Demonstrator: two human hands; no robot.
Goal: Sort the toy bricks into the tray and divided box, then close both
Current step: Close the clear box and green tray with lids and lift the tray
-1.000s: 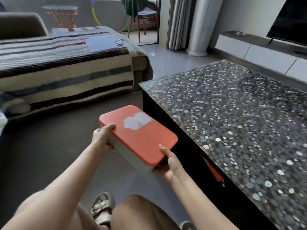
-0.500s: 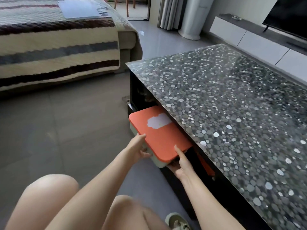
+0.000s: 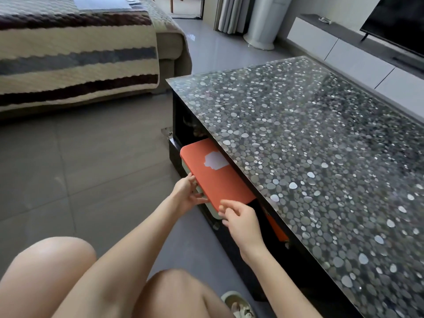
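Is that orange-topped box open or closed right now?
Closed. Its orange lid sits flat on the pale box with no gap visible, while the left hand grips its edge.

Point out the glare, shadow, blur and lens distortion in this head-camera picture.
Head view: a pale sheen washes the far end of the pebble-patterned glass tabletop and the grey tiled floor; the shelf beneath lies in deep shadow, hiding the far side of the orange-lidded box; the right hand looks slightly soft at the fingertips; the wide lens leans the white column.
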